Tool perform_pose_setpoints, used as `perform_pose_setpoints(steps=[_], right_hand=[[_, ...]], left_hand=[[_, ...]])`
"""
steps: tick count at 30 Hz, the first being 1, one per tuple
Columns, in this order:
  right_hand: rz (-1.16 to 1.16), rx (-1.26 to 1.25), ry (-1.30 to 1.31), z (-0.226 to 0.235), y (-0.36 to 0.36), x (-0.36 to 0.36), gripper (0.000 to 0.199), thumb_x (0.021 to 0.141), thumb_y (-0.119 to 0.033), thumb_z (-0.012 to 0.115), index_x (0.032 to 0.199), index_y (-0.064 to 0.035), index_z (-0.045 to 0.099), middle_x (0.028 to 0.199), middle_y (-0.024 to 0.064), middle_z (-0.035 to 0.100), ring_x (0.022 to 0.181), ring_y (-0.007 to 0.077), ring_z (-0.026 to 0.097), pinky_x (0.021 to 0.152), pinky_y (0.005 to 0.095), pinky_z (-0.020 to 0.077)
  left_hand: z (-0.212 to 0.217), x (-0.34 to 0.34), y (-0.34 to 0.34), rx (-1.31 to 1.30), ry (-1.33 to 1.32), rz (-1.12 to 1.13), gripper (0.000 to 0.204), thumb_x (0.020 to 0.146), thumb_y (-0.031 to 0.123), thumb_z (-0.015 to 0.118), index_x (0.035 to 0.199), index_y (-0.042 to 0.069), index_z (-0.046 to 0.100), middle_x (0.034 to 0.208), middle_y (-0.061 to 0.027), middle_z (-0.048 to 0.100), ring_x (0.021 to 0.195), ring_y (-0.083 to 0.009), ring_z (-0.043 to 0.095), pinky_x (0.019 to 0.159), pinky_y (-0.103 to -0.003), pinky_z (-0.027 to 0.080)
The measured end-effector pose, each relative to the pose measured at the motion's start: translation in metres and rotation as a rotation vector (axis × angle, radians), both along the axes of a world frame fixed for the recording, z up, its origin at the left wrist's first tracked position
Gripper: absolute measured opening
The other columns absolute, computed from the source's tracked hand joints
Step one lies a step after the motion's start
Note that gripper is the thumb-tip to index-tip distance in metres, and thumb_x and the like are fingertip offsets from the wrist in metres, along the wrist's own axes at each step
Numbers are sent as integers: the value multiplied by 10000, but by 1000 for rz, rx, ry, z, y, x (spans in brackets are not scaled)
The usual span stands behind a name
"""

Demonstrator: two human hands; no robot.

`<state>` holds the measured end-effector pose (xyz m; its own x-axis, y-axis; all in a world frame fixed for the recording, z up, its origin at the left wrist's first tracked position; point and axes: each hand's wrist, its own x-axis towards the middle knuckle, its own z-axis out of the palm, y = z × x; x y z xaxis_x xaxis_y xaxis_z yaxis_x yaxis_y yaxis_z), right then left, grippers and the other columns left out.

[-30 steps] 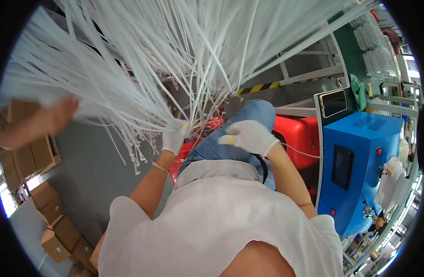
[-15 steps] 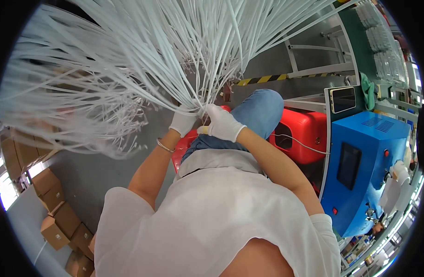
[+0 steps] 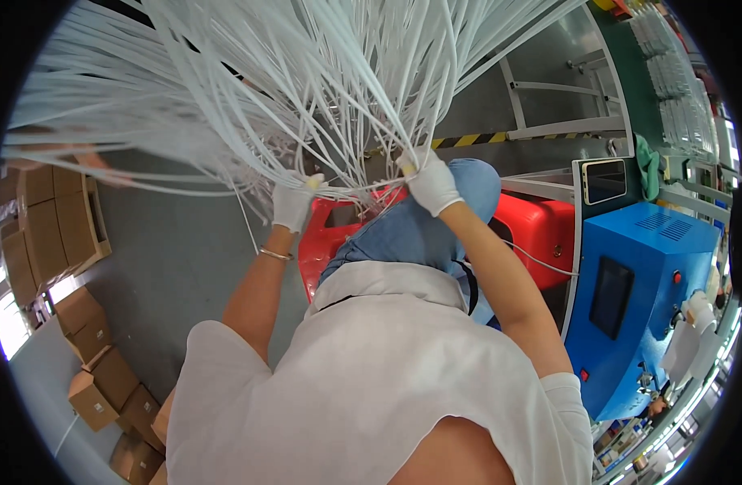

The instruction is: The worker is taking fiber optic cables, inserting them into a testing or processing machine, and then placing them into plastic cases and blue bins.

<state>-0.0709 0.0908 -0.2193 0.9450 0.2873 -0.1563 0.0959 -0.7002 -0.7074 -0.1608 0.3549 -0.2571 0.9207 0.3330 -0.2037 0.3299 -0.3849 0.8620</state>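
A large fan of thin white cables (image 3: 298,73) spreads down from the top of the view, with many loose ends bunched between my hands. My left hand (image 3: 294,202), in a white glove, closes round some cables at the bunch's left side. To the right, my gloved right hand (image 3: 434,184) grips more of them above my knee, thumb pressed in. A few cables stretch across between the two hands. Cables partly cover the fingers of both. Under the cable ends is a red plastic stool (image 3: 312,250).
At right stand a blue machine (image 3: 638,291) with a dark screen, a phone (image 3: 604,181) and a green cloth (image 3: 648,166). Another red stool (image 3: 541,234) sits beside my leg. Cardboard boxes (image 3: 51,226) are stacked at left, near a blurred arm-like shape (image 3: 104,166).
My hands, together at the bunch before, have moved apart, left hand to the left and right hand to the right and up. The blurred cables at left have swung upward, uncovering boxes.
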Motion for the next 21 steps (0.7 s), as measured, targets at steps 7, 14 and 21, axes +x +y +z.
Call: perform_pose_setpoints(steps=[7, 14, 21], right_hand=[[-300, 260, 69, 2, -52, 38, 255, 904, -261, 547, 1003, -51, 654, 803, 174, 640, 727, 320, 618, 667, 355, 479], [546, 70, -26, 11, 11, -23, 124, 853, -147, 533, 916, -93, 624, 958, 119, 635, 908, 310, 607, 835, 377, 482], [-509, 186, -330, 32, -150, 90, 153, 919, -112, 484, 821, -50, 584, 725, 64, 586, 675, 147, 567, 656, 285, 465]], left_hand=[[33, 19, 47, -387, 174, 496, 233, 797, 138, 713, 929, 4, 576, 779, -42, 596, 648, -109, 539, 560, -252, 431], [11, 26, 33, 18, 305, -280, 279, 766, 195, 654, 979, 16, 629, 791, -81, 645, 686, -157, 609, 578, -304, 484], [33, -4, 187, 390, -145, 879, 223, 864, 218, 576, 891, 9, 649, 758, -78, 612, 661, -184, 574, 638, -340, 467]])
